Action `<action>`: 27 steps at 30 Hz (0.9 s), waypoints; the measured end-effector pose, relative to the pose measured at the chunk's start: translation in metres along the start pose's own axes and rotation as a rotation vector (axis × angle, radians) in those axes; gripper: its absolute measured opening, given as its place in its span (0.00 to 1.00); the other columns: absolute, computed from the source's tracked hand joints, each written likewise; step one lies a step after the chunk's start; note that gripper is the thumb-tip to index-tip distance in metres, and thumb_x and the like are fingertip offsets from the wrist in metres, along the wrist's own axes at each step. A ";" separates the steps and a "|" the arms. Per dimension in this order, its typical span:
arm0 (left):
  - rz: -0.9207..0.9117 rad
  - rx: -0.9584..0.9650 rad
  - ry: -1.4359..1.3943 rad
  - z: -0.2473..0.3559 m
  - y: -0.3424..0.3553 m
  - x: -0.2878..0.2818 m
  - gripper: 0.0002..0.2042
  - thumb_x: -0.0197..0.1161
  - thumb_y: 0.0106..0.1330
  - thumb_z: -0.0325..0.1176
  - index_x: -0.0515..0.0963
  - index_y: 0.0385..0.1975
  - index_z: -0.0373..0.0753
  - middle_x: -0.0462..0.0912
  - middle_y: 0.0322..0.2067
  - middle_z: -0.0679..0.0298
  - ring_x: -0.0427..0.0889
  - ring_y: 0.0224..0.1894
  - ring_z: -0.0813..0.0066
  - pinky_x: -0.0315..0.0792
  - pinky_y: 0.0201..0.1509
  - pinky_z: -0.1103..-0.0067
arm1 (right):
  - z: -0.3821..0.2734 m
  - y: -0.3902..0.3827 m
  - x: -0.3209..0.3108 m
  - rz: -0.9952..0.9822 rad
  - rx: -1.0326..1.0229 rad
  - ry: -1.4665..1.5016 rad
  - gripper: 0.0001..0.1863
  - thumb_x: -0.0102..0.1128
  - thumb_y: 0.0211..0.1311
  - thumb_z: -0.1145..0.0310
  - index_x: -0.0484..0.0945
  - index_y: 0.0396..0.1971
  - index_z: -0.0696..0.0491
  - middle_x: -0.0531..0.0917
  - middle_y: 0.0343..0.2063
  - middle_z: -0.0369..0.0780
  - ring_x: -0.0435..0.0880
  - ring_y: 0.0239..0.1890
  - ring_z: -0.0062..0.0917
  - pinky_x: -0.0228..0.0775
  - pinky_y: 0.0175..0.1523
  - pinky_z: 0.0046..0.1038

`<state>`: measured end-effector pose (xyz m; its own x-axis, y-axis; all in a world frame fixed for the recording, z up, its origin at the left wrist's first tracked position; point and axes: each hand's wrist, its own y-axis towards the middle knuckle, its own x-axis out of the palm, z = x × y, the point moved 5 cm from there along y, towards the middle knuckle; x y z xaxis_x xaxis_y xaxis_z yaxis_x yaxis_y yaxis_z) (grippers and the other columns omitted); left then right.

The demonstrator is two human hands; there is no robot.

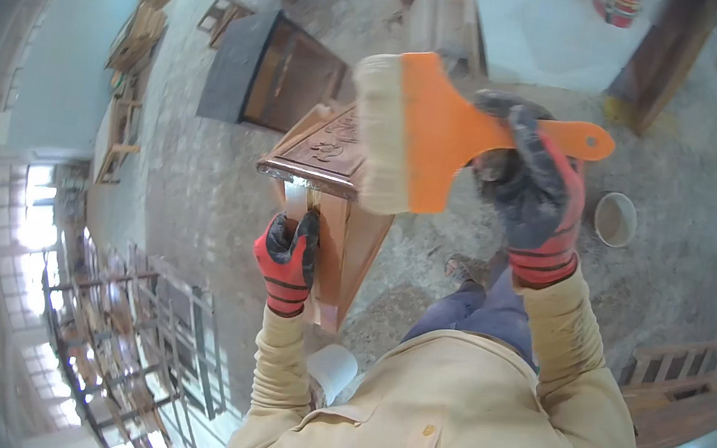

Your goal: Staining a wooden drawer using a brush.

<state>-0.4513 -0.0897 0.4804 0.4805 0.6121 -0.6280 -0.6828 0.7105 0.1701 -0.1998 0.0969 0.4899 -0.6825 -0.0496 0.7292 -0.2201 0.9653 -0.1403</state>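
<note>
In a red and dark glove, my right hand (535, 190) is closed on the handle of a wide orange paintbrush (431, 142), held up with its pale bristles toward the left. Behind the bristles, partly hidden, stands a wooden cabinet piece (339, 258) with a carved, glossy dark-brown top (318, 153). My left hand (284, 259), gloved the same way, is closed on the cabinet's near side, just below the top's edge. A pale bucket (614, 219) rests on the floor to the right of my right hand.
A dark open cabinet (232, 75) stands behind the carved piece. Wooden furniture (138, 52) lines the left. Farther back are a pale board (552, 44), a red container (617, 3) and a tall plank (660, 70). A wooden bench (674, 410) sits at lower right, metal racks (136, 348) at lower left.
</note>
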 end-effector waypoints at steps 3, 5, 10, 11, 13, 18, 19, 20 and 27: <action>-0.103 0.017 -0.096 0.004 0.010 0.022 0.13 0.66 0.59 0.30 0.68 0.18 0.38 0.68 0.15 0.71 0.59 0.19 0.80 0.59 0.23 0.82 | -0.036 0.008 -0.059 0.072 -0.112 0.015 0.13 0.55 0.67 0.69 0.81 0.43 0.61 0.80 0.23 0.39 0.72 0.18 0.19 0.63 0.21 0.20; -0.163 0.025 -0.147 0.007 0.015 0.041 0.13 0.67 0.58 0.30 0.68 0.18 0.38 0.68 0.15 0.72 0.59 0.19 0.81 0.59 0.23 0.81 | -0.054 0.010 -0.110 0.058 -0.171 0.031 0.12 0.56 0.66 0.68 0.82 0.42 0.60 0.80 0.23 0.40 0.72 0.18 0.20 0.64 0.22 0.21; -0.361 0.200 -0.086 0.031 0.030 0.096 0.13 0.72 0.55 0.32 0.72 0.20 0.37 0.70 0.15 0.72 0.61 0.19 0.81 0.62 0.23 0.81 | -0.081 0.006 -0.252 0.385 -0.188 -0.147 0.12 0.56 0.65 0.67 0.82 0.39 0.60 0.79 0.22 0.38 0.71 0.17 0.21 0.63 0.22 0.23; -0.411 0.194 -0.087 0.035 0.030 0.117 0.13 0.73 0.54 0.33 0.73 0.21 0.37 0.70 0.15 0.72 0.62 0.19 0.81 0.62 0.24 0.81 | -0.082 0.005 -0.277 0.423 -0.181 -0.153 0.12 0.56 0.65 0.68 0.83 0.38 0.60 0.79 0.21 0.38 0.71 0.17 0.21 0.63 0.22 0.22; -0.505 0.183 -0.088 0.046 0.031 0.167 0.14 0.75 0.51 0.35 0.75 0.23 0.36 0.71 0.15 0.72 0.63 0.20 0.81 0.63 0.24 0.81 | -0.086 0.006 -0.325 0.495 -0.169 -0.163 0.11 0.57 0.63 0.68 0.83 0.38 0.60 0.79 0.20 0.38 0.71 0.16 0.21 0.63 0.21 0.22; -0.655 0.235 0.205 0.042 0.021 0.304 0.23 0.78 0.43 0.50 0.79 0.27 0.36 0.76 0.17 0.66 0.71 0.19 0.71 0.67 0.26 0.76 | -0.097 0.008 -0.432 0.675 -0.174 -0.140 0.10 0.59 0.61 0.69 0.83 0.37 0.59 0.78 0.18 0.38 0.71 0.15 0.22 0.61 0.20 0.21; -0.645 0.364 0.413 0.037 0.018 0.330 0.27 0.77 0.42 0.56 0.79 0.27 0.36 0.78 0.18 0.64 0.73 0.20 0.66 0.68 0.27 0.74 | -0.102 0.006 -0.451 0.720 -0.179 -0.136 0.10 0.59 0.60 0.70 0.83 0.37 0.59 0.78 0.18 0.38 0.71 0.15 0.22 0.61 0.19 0.21; -0.662 0.369 0.415 0.030 0.014 0.355 0.27 0.77 0.42 0.56 0.79 0.27 0.36 0.78 0.18 0.64 0.73 0.20 0.66 0.68 0.27 0.74 | -0.106 0.004 -0.467 0.737 -0.179 -0.133 0.10 0.59 0.60 0.70 0.83 0.37 0.59 0.78 0.18 0.38 0.71 0.15 0.22 0.61 0.19 0.21; -0.822 0.252 0.550 -0.022 0.007 0.495 0.32 0.72 0.40 0.66 0.80 0.26 0.38 0.79 0.19 0.62 0.75 0.23 0.60 0.70 0.31 0.71 | -0.121 0.000 -0.553 0.921 -0.092 -0.217 0.10 0.61 0.59 0.70 0.83 0.36 0.59 0.78 0.18 0.40 0.72 0.14 0.22 0.60 0.18 0.21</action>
<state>-0.2307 0.2110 0.1538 0.3855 -0.2977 -0.8734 -0.0893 0.9300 -0.3564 0.2619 0.1554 0.1680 -0.6769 0.7036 0.2164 0.5187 0.6645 -0.5380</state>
